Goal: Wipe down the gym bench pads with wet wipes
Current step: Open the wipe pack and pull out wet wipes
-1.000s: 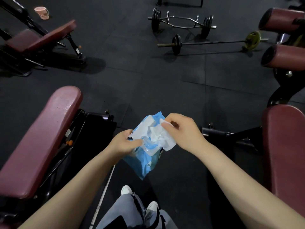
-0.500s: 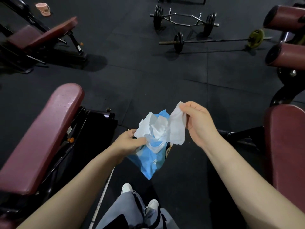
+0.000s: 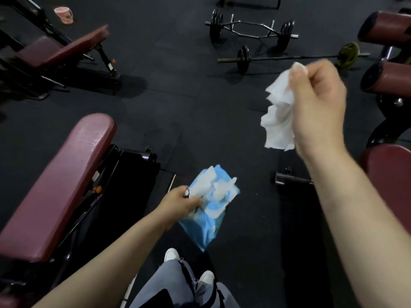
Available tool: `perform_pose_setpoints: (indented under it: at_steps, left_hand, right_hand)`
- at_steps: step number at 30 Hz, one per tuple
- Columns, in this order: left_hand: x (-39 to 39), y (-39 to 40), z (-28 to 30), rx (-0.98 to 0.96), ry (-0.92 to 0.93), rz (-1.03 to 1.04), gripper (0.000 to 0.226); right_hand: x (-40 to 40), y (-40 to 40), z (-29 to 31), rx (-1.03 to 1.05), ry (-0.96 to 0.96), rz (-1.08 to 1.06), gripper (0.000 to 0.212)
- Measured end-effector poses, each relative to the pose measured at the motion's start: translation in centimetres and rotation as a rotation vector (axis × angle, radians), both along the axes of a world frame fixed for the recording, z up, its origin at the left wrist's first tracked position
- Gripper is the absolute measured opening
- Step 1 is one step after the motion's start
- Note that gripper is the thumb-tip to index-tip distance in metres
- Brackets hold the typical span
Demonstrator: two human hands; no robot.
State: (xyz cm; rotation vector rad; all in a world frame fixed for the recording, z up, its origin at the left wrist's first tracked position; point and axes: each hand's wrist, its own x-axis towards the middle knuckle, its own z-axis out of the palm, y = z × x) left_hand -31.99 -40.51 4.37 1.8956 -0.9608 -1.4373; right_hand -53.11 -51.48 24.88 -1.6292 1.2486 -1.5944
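Wet wipe (image 3: 278, 112): a single white sheet, crumpled and hanging limp from my right hand (image 3: 315, 107), whose fingers are curled tight around its upper edge at the thumb side. The sheet trails down below my knuckles, free of the pack and touching nothing else. I judge it light, soft and damp, with no stiffness of its own; it will fold and bunch under any pressure, so it is best gathered into a flat wad under the palm and fingers, not held by one corner.

Wipe pack (image 3: 209, 210): a blue soft pouch, pinched at its near edge by my left hand (image 3: 180, 203), thumb on top and fingers curled beneath. More white sheets stick up loosely from its opening, just beyond my fingertips. The pouch sags from the grip and looks slack and slippery; I judge that a hold near the opening will keep the loose sheets from dropping out.

Bench pad (image 3: 62, 181): a long maroon cushion, left of my left hand and well apart from the wipe. A second maroon pad (image 3: 391, 185) lies right of my right forearm. Neither pad is touched yet.

Barbell (image 3: 289, 57): on the dark floor, beyond my right fingers.
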Motion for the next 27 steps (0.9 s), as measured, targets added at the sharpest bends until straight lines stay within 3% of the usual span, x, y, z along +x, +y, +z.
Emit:
perform_pose_setpoints:
  at_steps: [4,7,11,14,17,22,24,27]
  left_hand:
    - [-0.2,1.4,-1.3,0.029,0.131,0.017,0.029]
    - [-0.1,0.9,-0.6,-0.019,0.187,0.010,0.047]
    - [0.6,0.4,0.2,-0.080,0.247,0.045,0.047]
    - [1.2,0.3,0.6,-0.122,0.287,0.084,0.043]
    - [1.3,0.2,1.0,-0.156,0.305,0.066,0.040]
    - [1.3,0.3,1.1,-0.199,0.312,0.037,0.040]
    - [1.4,0.5,0.9,-0.195,0.300,0.043,0.037]
    - [1.7,0.8,0.6,-0.164,0.308,0.014,0.054]
  right_hand:
    - [-0.3,-1.3,-2.5,0.262,0.367,0.172,0.028]
    - [-0.7,-0.8,-7.4,0.465,0.673,0.241,0.052]
    - [-0.9,1.6,-12.7,0.735,0.803,0.331,0.057]
    - [-0.4,3.1,-14.3,0.866,0.755,0.415,0.068]
    - [1.1,4.9,-15.0,0.921,0.609,0.406,0.044]
    - [2.7,6.6,-15.8,0.884,0.385,0.310,0.025]
    - [2.7,6.9,-15.9,0.881,0.359,0.315,0.022]
    - [2.8,7.3,-16.2,0.907,0.304,0.319,0.020]
